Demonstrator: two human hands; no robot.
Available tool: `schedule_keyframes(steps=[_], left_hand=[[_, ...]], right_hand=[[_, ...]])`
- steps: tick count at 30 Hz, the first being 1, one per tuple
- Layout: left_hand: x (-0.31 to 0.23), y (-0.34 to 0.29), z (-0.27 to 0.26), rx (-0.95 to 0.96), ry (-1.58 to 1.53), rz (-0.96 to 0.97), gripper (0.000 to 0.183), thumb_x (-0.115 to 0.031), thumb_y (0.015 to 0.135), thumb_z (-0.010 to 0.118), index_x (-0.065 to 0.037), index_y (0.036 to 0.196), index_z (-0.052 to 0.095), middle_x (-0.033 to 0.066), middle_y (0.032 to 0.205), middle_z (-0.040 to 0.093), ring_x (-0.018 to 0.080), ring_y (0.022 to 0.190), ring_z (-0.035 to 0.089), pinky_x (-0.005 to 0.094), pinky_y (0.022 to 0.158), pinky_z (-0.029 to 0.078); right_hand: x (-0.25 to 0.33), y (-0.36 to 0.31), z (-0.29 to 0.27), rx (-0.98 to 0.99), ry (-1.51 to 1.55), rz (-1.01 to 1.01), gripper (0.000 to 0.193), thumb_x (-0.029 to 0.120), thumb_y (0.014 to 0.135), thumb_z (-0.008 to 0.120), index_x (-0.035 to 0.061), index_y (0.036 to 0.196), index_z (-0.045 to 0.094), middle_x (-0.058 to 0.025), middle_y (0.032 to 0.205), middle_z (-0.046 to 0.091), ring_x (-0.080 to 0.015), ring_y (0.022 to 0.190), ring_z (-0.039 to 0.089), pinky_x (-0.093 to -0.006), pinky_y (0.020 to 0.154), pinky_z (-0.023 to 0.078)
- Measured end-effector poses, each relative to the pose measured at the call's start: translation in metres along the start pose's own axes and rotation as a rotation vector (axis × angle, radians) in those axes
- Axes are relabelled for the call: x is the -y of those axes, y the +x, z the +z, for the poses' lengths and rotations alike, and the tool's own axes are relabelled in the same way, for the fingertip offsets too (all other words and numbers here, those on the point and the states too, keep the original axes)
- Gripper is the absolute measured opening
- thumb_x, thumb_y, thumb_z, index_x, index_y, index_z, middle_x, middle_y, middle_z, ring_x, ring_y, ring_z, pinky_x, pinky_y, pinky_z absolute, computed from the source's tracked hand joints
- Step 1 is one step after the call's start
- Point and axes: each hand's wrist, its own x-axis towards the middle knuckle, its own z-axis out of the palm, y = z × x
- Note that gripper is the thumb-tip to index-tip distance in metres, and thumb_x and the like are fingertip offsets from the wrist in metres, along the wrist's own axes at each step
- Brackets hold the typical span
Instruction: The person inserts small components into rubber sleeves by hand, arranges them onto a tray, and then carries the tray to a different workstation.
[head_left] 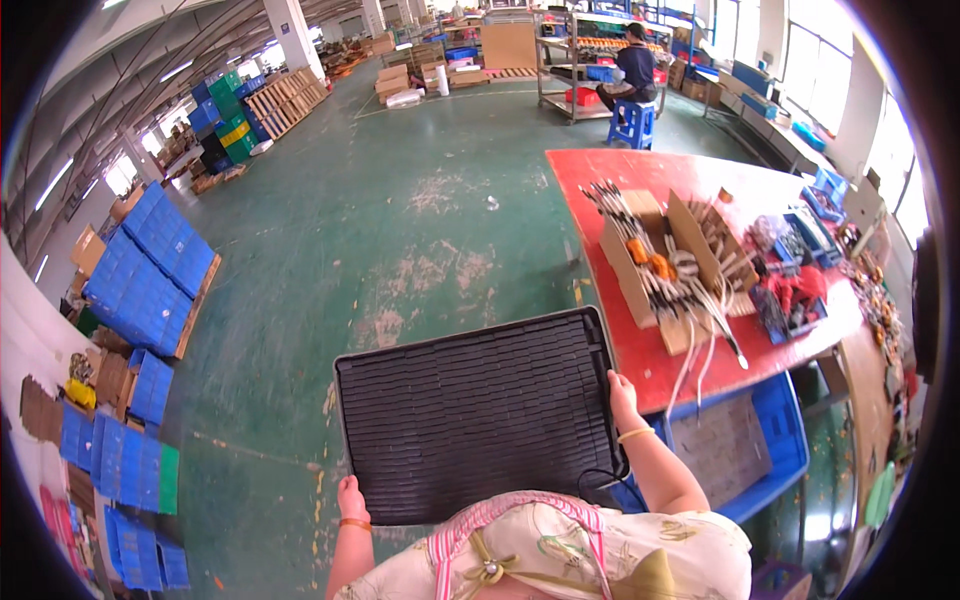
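A wide black tray is held level in front of my body, lined with many closely packed rows of flat black pieces. My left hand is closed around its near left corner. At the right edge, my right hand grips the rim, the fingers mostly hidden beneath it. A thin black cable loops at the tray's near right corner. Just right of the tray, close to my right hand, is the edge of a red-topped table.
Cardboard boxes of cables and tool bins sit on the table, with a blue crate below it. Blue bins are stacked at left. A person sits on a blue stool by far shelves. Green floor lies ahead.
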Motion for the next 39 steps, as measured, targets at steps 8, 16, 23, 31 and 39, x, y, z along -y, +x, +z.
schedule_keyframes(steps=[8, 16, 23, 31, 39], left_hand=[[-0.053, 0.195, 0.083, -0.129, -0.019, 0.009, 0.033, -0.026, 0.093, 0.061, -0.001, 0.115, 0.061, 0.0064, 0.112, 0.062, 0.0182, 0.105, 0.053, 0.0336, 0.097, 0.039], [-0.204, 0.392, 0.235, -0.026, -0.062, 0.008, 0.041, -0.027, 0.095, 0.059, 0.001, 0.125, 0.055, 0.0075, 0.12, 0.059, 0.0177, 0.11, 0.051, 0.0334, 0.099, 0.039], [-0.355, 0.58, 0.41, 0.216, 0.094, 0.055, 0.043, -0.028, 0.097, 0.057, 0.002, 0.127, 0.053, 0.0091, 0.124, 0.058, 0.0193, 0.114, 0.051, 0.034, 0.101, 0.038], [-0.467, 0.713, 0.653, 0.38, 0.163, 0.069, 0.041, -0.03, 0.098, 0.055, -0.001, 0.127, 0.054, 0.0089, 0.127, 0.057, 0.0189, 0.118, 0.049, 0.0344, 0.104, 0.037], [-0.567, 0.793, 0.836, 0.421, 0.105, 0.043, 0.048, -0.034, 0.099, 0.052, 0.002, 0.131, 0.05, 0.0093, 0.132, 0.054, 0.0201, 0.122, 0.048, 0.0356, 0.107, 0.035]], right_hand=[[0.124, 0.196, 0.202, 0.093, -0.139, -0.055, 0.045, 0.039, 0.093, 0.058, -0.0013, 0.112, 0.065, -0.0109, 0.097, 0.069, -0.0198, 0.09, 0.063, -0.0312, 0.082, 0.048], [0.21, 0.375, 0.353, 0.024, -0.158, -0.062, 0.043, 0.037, 0.093, 0.058, -0.0012, 0.109, 0.066, -0.0088, 0.094, 0.069, -0.0185, 0.087, 0.063, -0.0309, 0.079, 0.048], [0.202, 0.498, 0.396, -0.206, 0.104, 0.022, 0.036, 0.033, 0.094, 0.058, -0.0008, 0.106, 0.066, -0.0078, 0.089, 0.068, -0.0152, 0.081, 0.062, -0.0292, 0.074, 0.049], [0.282, 0.651, 0.436, -0.426, 0.09, 0.027, 0.034, 0.033, 0.093, 0.059, 0.0008, 0.097, 0.068, -0.005, 0.083, 0.066, -0.0143, 0.077, 0.058, -0.03, 0.072, 0.047], [0.366, 0.867, 0.466, -0.405, 0.063, 0.082, 0.038, 0.034, 0.091, 0.06, 0.0, 0.106, 0.066, -0.0084, 0.091, 0.068, -0.0167, 0.085, 0.062, -0.0315, 0.078, 0.048]])
